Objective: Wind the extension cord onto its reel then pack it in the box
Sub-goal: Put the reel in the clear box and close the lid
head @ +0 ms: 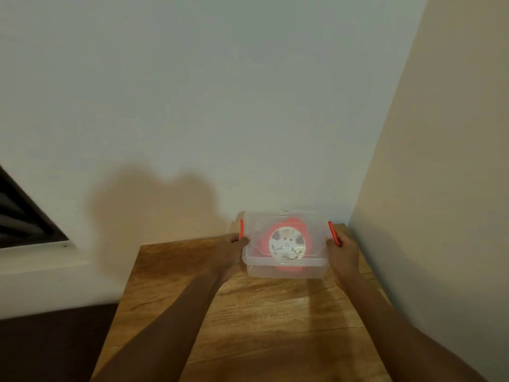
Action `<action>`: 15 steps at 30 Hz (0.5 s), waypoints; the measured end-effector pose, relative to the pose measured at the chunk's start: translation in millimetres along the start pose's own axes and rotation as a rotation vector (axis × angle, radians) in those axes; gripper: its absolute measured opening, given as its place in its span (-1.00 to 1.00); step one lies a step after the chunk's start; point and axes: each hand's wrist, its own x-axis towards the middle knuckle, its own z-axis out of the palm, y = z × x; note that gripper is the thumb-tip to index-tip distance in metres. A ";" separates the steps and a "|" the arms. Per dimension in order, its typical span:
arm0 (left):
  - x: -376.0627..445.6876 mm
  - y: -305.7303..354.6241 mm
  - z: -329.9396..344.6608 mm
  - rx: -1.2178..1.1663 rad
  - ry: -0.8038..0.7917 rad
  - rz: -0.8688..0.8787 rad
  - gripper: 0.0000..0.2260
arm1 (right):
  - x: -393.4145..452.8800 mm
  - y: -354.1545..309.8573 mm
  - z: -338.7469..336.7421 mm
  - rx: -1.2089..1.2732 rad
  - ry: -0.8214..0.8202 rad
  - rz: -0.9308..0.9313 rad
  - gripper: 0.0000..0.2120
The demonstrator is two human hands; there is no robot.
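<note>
The task looks close to finished. The round red extension-cord reel with a white face (287,244) already lies inside the clear rectangular plastic box (285,268), and the translucent lid (283,219) sits on top — whether it is fully latched cannot be told. The box stands at the far right of the brown wooden table (248,312), near the corner of the walls. The left hand (231,250) grips the box's left end beside the left orange clip (241,228); the right hand (343,253) curls round the right end at the right orange clip (333,233). What probably remains is snapping the clips down. Counted: 1 box, 1 lid, 1 reel, 2 clips, 2 hands — no loose cord shows.
</note>
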 end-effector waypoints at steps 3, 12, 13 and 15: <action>12.6 12.0 37.4 0.005 -0.007 0.004 -0.84 | 27.3 -3.6 -31.3 -0.057 0.046 -0.003 -0.79; 36.2 22.0 129.8 -0.020 0.005 -0.088 -0.86 | 97.7 20.6 -86.4 -0.212 0.102 -0.060 -0.73; 39.5 20.1 136.7 -0.012 0.009 -0.093 -0.84 | 103.5 21.9 -88.2 -0.249 0.098 -0.064 -0.68; 47.1 15.3 146.9 -0.008 0.009 -0.097 -0.77 | 112.7 23.8 -89.1 -0.315 0.104 -0.084 -0.64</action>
